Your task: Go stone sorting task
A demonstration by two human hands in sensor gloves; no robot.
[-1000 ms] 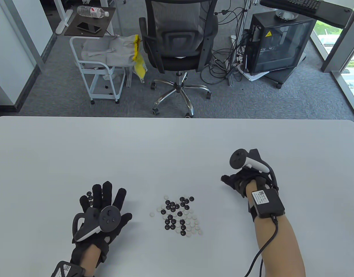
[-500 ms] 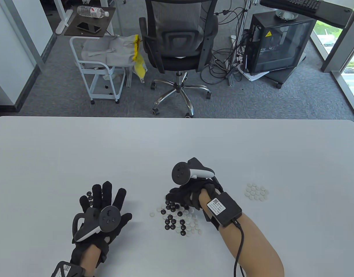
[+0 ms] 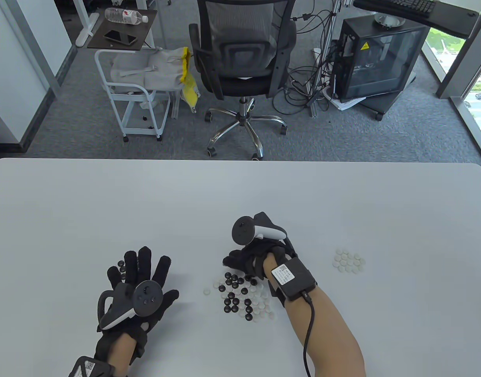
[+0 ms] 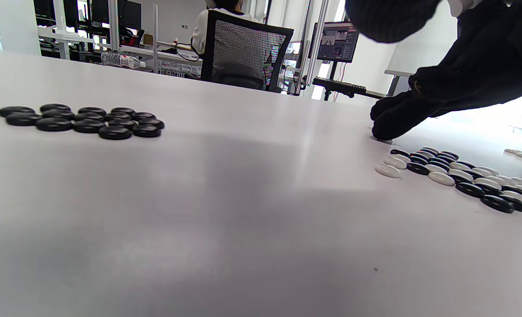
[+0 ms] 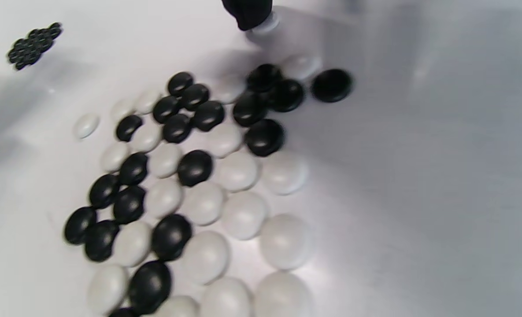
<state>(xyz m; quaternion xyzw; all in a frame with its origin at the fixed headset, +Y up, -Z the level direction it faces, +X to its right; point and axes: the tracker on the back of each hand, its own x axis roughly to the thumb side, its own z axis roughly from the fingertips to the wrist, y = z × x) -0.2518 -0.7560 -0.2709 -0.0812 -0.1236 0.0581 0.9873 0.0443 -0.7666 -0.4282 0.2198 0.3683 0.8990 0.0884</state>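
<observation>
A mixed pile of black and white Go stones [image 3: 244,296] lies near the table's front edge, seen close up in the right wrist view [image 5: 190,176]. My right hand [image 3: 234,262] hovers at the pile's far left edge with its fingers curled down. One fingertip [image 5: 247,13] sits on a white stone [image 5: 264,26] there, apparently pinching it. My left hand [image 3: 140,271] lies flat, fingers spread, partly over a sorted group of black stones [image 3: 121,269], which shows fully in the left wrist view [image 4: 80,119]. A sorted group of white stones [image 3: 348,261] lies to the right.
The white table [image 3: 240,196] stretches bare behind the stones. Beyond its far edge stand an office chair [image 3: 240,59], a white cart [image 3: 134,86] and a computer case [image 3: 378,59] on the floor.
My right hand has travelled left from the white group to the far edge of the mixed pile and lowered its fingertips onto a stone. The left hand has stayed put.
</observation>
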